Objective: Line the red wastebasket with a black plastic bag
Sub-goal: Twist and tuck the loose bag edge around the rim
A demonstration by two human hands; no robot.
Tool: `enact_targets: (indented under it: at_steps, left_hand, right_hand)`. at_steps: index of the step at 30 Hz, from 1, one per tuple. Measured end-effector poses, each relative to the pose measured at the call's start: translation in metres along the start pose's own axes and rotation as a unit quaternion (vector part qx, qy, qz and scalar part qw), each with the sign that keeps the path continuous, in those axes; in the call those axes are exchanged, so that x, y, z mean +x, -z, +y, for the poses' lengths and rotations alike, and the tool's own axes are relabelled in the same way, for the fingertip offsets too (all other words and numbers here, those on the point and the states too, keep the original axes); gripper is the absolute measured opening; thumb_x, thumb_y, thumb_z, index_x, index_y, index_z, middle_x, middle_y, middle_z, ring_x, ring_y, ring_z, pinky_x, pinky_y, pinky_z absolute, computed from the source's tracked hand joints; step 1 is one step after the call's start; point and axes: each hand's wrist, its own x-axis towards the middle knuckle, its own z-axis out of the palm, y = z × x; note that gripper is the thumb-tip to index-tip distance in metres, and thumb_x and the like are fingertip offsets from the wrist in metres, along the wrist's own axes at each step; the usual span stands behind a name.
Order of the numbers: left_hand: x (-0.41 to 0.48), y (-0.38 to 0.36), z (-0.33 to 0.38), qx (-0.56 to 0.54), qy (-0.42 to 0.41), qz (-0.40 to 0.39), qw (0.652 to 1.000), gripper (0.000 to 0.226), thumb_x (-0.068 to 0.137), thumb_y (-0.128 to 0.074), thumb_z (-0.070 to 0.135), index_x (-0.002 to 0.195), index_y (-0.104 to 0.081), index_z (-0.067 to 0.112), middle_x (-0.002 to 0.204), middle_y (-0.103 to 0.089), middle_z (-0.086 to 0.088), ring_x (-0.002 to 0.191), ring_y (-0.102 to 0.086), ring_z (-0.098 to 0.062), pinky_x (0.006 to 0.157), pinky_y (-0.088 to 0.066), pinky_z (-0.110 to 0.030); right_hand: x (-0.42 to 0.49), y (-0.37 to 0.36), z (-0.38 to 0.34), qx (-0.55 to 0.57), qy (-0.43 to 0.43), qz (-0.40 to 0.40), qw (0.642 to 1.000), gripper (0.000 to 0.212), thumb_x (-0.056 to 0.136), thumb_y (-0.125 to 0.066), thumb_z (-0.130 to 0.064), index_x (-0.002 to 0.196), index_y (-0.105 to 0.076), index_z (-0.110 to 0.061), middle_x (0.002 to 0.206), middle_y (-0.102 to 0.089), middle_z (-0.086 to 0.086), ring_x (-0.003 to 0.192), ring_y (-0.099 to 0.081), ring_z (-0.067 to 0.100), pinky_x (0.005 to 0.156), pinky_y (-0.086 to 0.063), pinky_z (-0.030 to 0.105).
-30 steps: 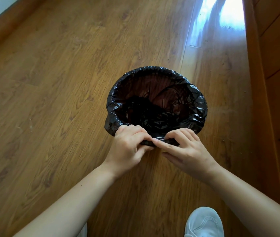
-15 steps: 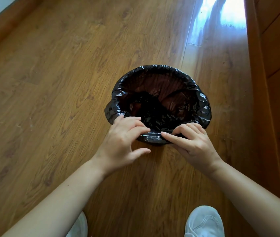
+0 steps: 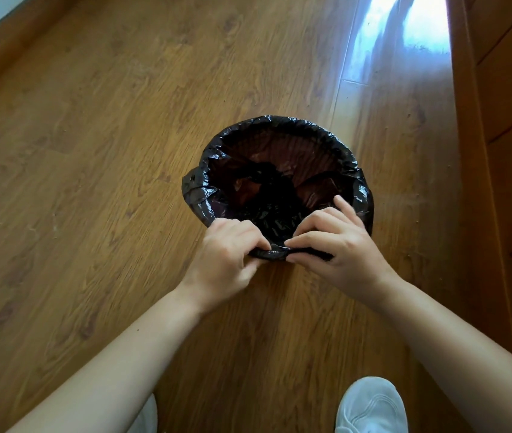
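The wastebasket stands on the wooden floor, seen from above; its ribbed reddish inner wall (image 3: 298, 148) shows faintly through the bag. A black plastic bag (image 3: 204, 195) sits inside it, its edge folded over the rim all around. My left hand (image 3: 226, 260) and my right hand (image 3: 336, 245) are side by side at the near rim. Both pinch the bunched edge of the bag there between thumb and fingers. The basket's outer side is hidden by the bag.
Wooden furniture (image 3: 510, 151) runs along the right side, close to the basket. A skirting board (image 3: 5, 54) crosses the top left. My white shoes are at the bottom edge, the right shoe (image 3: 370, 407) below the hands. Sunlight glares on the floor (image 3: 404, 32) beyond the basket.
My left hand has closed from a loose, spread hold into a pinch on the bag's edge. The right hand has shifted slightly and gripped the edge too. The basket has barely moved.
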Motion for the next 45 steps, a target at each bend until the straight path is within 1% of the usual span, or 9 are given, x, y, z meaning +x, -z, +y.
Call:
enact_targets:
  at_steps: [3,7,13,18,23,30,34,38,45]
  left_hand:
    - [-0.003,0.004,-0.005,-0.007,0.008,-0.004,1.0,0.014,0.064,-0.07,0.001,0.076,-0.066,0.007,0.076,-0.068,-0.004,0.075,-0.062,-0.024,0.077,-0.04,-0.037]
    - [-0.004,0.01,-0.012,-0.011,0.01,-0.011,1.0,0.014,0.064,-0.072,-0.001,0.074,-0.066,0.007,0.075,-0.067,-0.005,0.072,-0.06,-0.024,0.077,-0.04,-0.036]
    - [-0.001,0.018,-0.02,0.023,0.005,-0.035,0.999,0.02,0.063,-0.07,-0.007,0.076,-0.064,0.006,0.076,-0.064,-0.006,0.072,-0.057,-0.024,0.078,-0.039,-0.032]
    - [-0.003,0.014,-0.011,0.049,0.006,-0.025,0.998,0.039,0.063,-0.081,0.026,0.093,-0.064,0.008,0.091,-0.064,-0.007,0.09,-0.057,-0.024,0.087,-0.039,-0.036]
    - [0.002,0.003,0.005,0.001,-0.013,-0.024,1.0,0.018,0.074,-0.069,0.016,0.087,-0.064,0.004,0.084,-0.065,-0.01,0.078,-0.058,-0.026,0.073,-0.048,-0.043]
    - [0.0,0.011,-0.008,0.017,0.01,-0.018,1.0,0.012,0.068,-0.066,0.01,0.079,-0.065,0.005,0.08,-0.066,-0.007,0.077,-0.06,-0.027,0.078,-0.038,-0.034]
    - [0.002,0.019,-0.013,0.028,0.018,-0.029,0.999,0.013,0.067,-0.071,0.007,0.078,-0.064,0.007,0.08,-0.065,-0.005,0.08,-0.058,-0.025,0.082,-0.034,-0.029]
    - [0.002,0.017,-0.01,0.037,0.021,-0.029,0.999,0.022,0.066,-0.078,0.013,0.084,-0.065,0.008,0.086,-0.065,-0.005,0.087,-0.058,-0.025,0.087,-0.036,-0.035]
    - [0.006,0.001,-0.002,0.049,0.003,-0.025,0.998,0.016,0.066,-0.061,0.007,0.081,-0.064,0.006,0.08,-0.065,-0.008,0.074,-0.059,-0.028,0.071,-0.04,-0.038]
  right_hand:
    - [0.0,-0.006,-0.002,0.028,0.001,-0.037,0.999,0.015,0.073,-0.073,-0.023,0.084,-0.072,-0.014,0.074,-0.064,0.003,0.072,-0.057,0.018,0.087,-0.044,0.045]
    - [-0.005,-0.01,0.002,0.024,-0.003,-0.04,0.999,0.021,0.071,-0.075,-0.021,0.09,-0.071,-0.013,0.076,-0.065,0.003,0.071,-0.058,0.018,0.073,-0.044,0.035]
    - [-0.004,-0.015,0.003,0.025,-0.029,-0.01,0.999,0.02,0.067,-0.078,-0.017,0.084,-0.071,-0.011,0.075,-0.066,0.003,0.071,-0.06,0.02,0.074,-0.041,0.031]
    - [-0.002,-0.018,0.002,0.022,-0.035,0.006,0.999,0.018,0.067,-0.078,-0.018,0.084,-0.071,-0.012,0.074,-0.065,0.003,0.07,-0.06,0.02,0.075,-0.036,0.029]
    - [0.0,-0.023,-0.008,0.007,-0.044,0.019,0.999,0.018,0.071,-0.072,-0.026,0.083,-0.07,-0.012,0.074,-0.066,0.003,0.07,-0.061,0.021,0.071,-0.044,0.036]
    - [-0.001,-0.002,0.003,-0.033,-0.032,0.002,0.999,0.018,0.069,-0.077,-0.018,0.085,-0.071,-0.014,0.08,-0.068,0.0,0.082,-0.062,0.017,0.106,-0.024,0.05]
    - [0.004,-0.004,0.003,-0.019,-0.041,-0.02,0.999,0.02,0.067,-0.078,-0.017,0.085,-0.071,-0.012,0.079,-0.068,0.003,0.078,-0.062,0.021,0.095,-0.039,0.045]
    - [0.005,-0.013,-0.001,-0.003,-0.044,-0.022,0.999,0.02,0.068,-0.078,-0.017,0.085,-0.07,-0.01,0.078,-0.066,0.004,0.074,-0.061,0.023,0.078,-0.039,0.034]
    - [0.007,-0.022,-0.004,0.001,-0.021,0.003,1.0,0.014,0.07,-0.075,-0.012,0.079,-0.067,-0.007,0.072,-0.062,0.006,0.068,-0.057,0.022,0.066,-0.04,0.031]
